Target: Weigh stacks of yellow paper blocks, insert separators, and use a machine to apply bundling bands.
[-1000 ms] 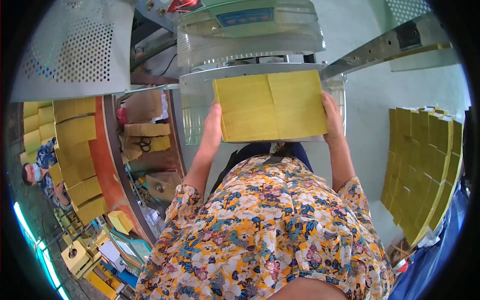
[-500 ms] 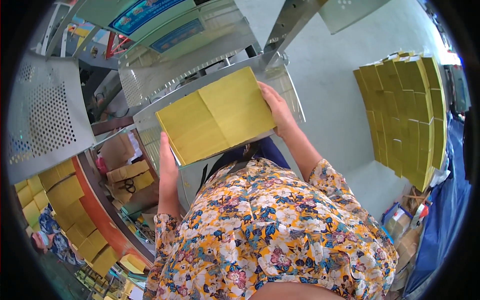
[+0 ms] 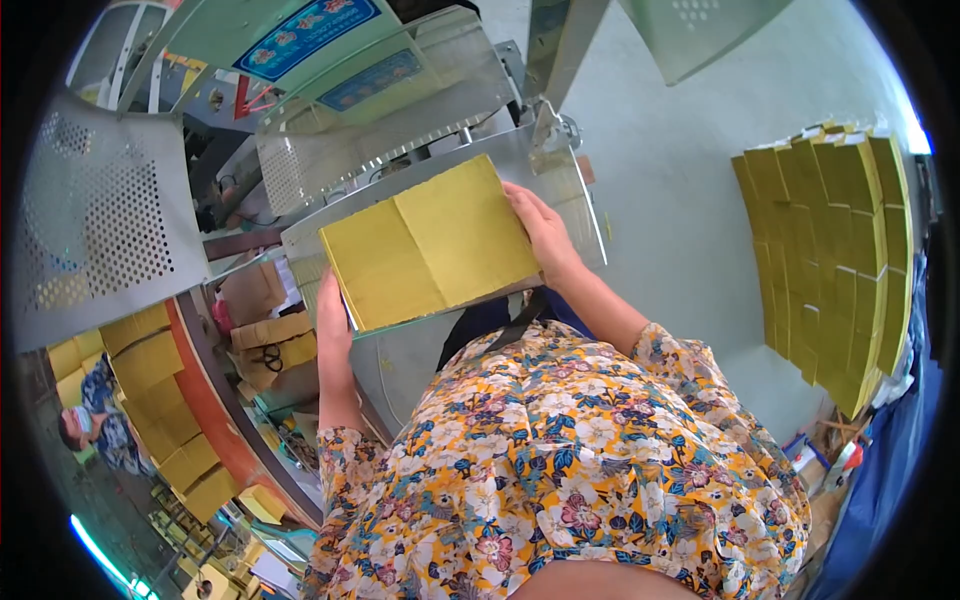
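Observation:
A stack of yellow paper sheets (image 3: 425, 245) with a crease across its middle lies level at the front of a machine's metal bed (image 3: 305, 240). Along its left end, my left hand (image 3: 333, 303) presses flat with the fingers mostly hidden at the edge. My right hand (image 3: 545, 238) closes around the right end, fingertips against its side. Between them the two palms hold the stack. Whether its underside rests fully on the bed is hidden.
Beyond the stack stands a clear guard (image 3: 385, 120) with a toothed edge. A perforated metal panel (image 3: 100, 215) is at left, above a bench with yellow paper stacks (image 3: 165, 400). Scissors (image 3: 268, 358) lie near it. Another person (image 3: 110, 420) sits far left. Piled yellow stacks (image 3: 825, 260) stand right.
My view has shifted a little, so the surroundings sit farther right in it. Both hands keep hold of the paper stack, which looks slightly smaller and lower toward the bed.

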Demonstrator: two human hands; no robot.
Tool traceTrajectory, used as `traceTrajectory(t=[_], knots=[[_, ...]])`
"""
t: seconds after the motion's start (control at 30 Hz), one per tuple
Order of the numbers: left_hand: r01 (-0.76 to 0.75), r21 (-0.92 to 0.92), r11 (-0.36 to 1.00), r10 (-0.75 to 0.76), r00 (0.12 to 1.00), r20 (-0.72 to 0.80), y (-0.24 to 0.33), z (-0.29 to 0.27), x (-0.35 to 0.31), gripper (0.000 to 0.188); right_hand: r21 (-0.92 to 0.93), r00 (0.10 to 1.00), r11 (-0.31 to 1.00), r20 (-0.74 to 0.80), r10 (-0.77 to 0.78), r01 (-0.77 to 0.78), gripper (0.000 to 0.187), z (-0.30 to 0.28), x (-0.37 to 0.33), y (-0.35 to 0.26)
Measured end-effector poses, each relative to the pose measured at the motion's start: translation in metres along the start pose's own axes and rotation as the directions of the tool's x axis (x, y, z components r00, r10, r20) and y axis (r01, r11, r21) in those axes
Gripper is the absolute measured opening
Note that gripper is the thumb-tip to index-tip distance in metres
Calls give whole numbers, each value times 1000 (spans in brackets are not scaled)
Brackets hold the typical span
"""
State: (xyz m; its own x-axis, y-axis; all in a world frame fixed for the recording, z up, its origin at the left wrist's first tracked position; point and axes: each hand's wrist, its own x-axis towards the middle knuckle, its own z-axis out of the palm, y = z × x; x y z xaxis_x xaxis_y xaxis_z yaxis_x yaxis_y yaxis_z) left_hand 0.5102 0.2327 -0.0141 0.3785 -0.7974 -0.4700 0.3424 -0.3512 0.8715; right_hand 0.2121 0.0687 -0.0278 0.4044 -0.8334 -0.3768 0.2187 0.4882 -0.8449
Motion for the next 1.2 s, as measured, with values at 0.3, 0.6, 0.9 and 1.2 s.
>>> traceTrajectory(t=[0.3, 0.6, 0.9, 1.2], knots=[[-127, -383, 915, 85, 989, -125, -32, 37, -6, 48, 116, 999, 992, 12, -52, 50, 48, -5, -22, -9], [-115, -524, 844, 82, 993, -87, -25, 105, 9, 58, 141, 998, 989, 29, -52, 48, 51, -4, -12, -44], [-298, -381, 875, 350, 934, 75, 30, 123, 86, 61, 38, 991, 992, 46, -124, 122, 53, 11, 48, -101], [-135, -430, 893, 191, 977, 92, 52, 124, 82, 62, 86, 989, 986, 14, -146, 145, 51, 1, 61, -89]])
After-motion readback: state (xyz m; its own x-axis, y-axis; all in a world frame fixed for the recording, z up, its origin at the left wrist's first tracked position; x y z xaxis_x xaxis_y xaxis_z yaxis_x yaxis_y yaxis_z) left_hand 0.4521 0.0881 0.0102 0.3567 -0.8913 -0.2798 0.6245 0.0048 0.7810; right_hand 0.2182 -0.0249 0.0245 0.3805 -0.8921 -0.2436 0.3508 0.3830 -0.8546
